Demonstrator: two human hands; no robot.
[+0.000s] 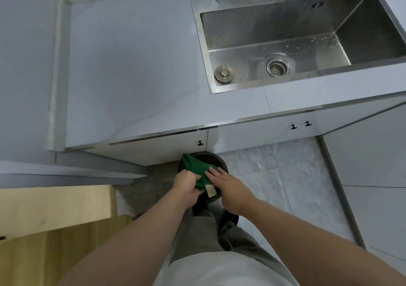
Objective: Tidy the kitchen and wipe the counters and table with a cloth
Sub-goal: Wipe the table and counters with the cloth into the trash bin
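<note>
A folded green cloth [196, 171] is gripped by the left hand [186, 186] and touched by the flat, straight-fingered right hand [230, 189] above a round dark bin [216, 157].

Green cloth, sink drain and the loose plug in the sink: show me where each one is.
Green cloth [195, 167]: head view, middle of the bare fabric.
Sink drain [278, 66]: head view, centre of the strainer.
Plug [224, 74]: head view, its top knob.

The crumpled green cloth [196, 169], pale tag [209, 191] at its near end, hangs over what looks like a dark bin [220, 157].
</note>
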